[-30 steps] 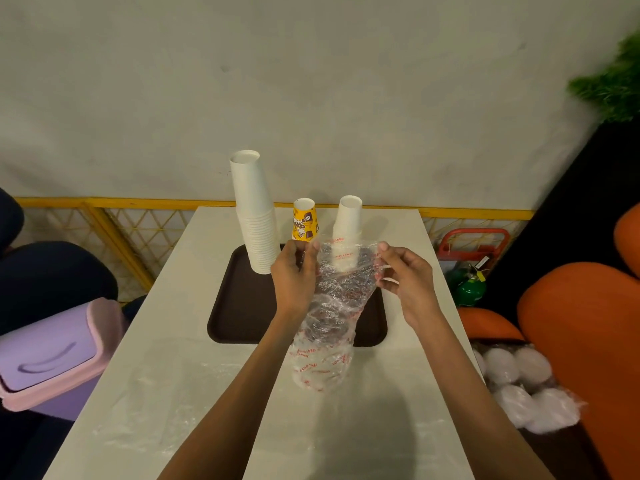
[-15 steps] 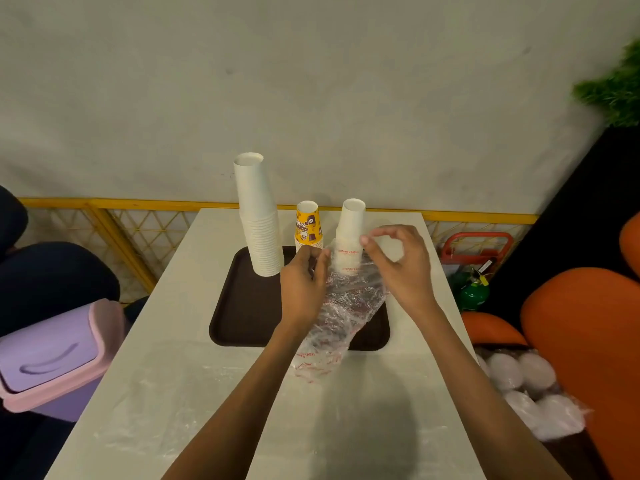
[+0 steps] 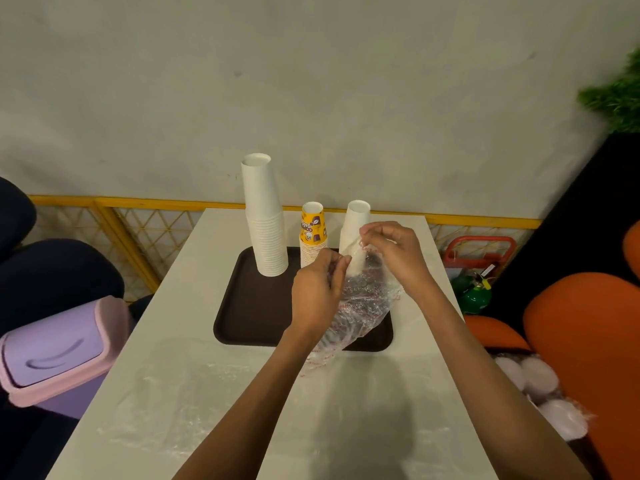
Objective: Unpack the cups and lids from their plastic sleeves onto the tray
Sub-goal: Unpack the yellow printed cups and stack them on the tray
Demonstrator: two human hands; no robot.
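Note:
A dark brown tray [image 3: 249, 306] lies on the white table. On it stand a tall stack of white cups [image 3: 265, 220], a shorter stack of yellow printed cups [image 3: 312, 233] and a small white stack [image 3: 355, 223]. Over the tray's right half hangs a crumpled clear plastic sleeve [image 3: 360, 306] with red print. My left hand [image 3: 317, 292] pinches the sleeve's upper left edge. My right hand [image 3: 394, 251] pinches its top edge just in front of the small white stack. The sleeve looks empty, its lower end touching the table.
Another clear plastic sleeve [image 3: 180, 403] lies flat on the near left of the table [image 3: 381, 427]. A lilac bin [image 3: 55, 355] stands at the left. Bagged white lids [image 3: 540, 389] lie low at the right beside orange seats [image 3: 588, 341].
My right hand has risen and moved left to the sleeve's top beside the small white stack. The sleeve has been gathered up, bunched and drawn over the tray.

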